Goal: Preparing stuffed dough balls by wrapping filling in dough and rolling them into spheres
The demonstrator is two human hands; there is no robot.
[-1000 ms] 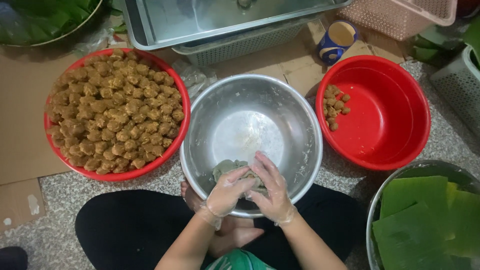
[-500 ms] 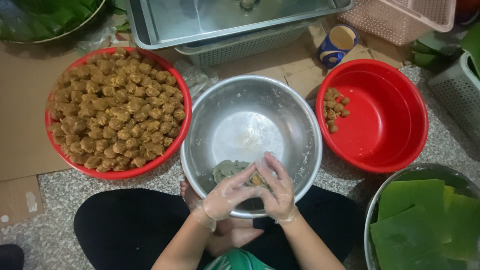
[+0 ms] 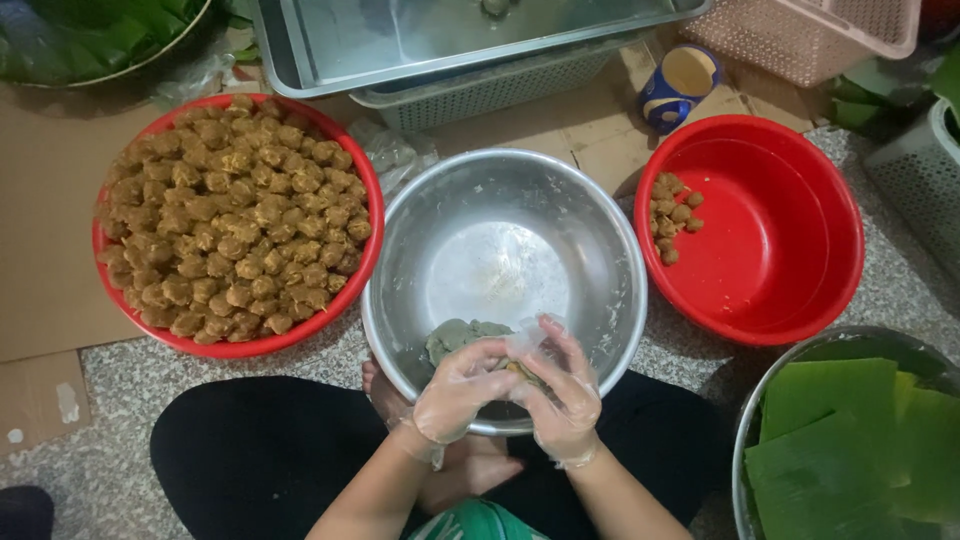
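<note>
Two gloved hands meet over the near rim of a steel bowl. Left hand and right hand, both in thin clear plastic gloves, fingers curled in, grips closed together around a small brownish filling ball wrapped in grey-green dough; ball mostly hidden between the palms. More grey-green dough lies inside the bowl at its near side, just beside the left fingers. Rest of the bowl bare metal with pale smears.

Person sits on the speckled floor, dark trousers, bare foot under the bowl's near edge. Near right corner of floor: metal basin holding stacked green leaves.

Left of the steel bowl, touching it: red basin heaped with brown filling balls. Right of the bowl: second red basin, a few brown balls at its left wall.

Flattened cardboard at the floor's left edge. Far side: blue-and-yellow cup, metal tray on a grey slotted crate, pink basket far right, greens in a bowl far left corner.
</note>
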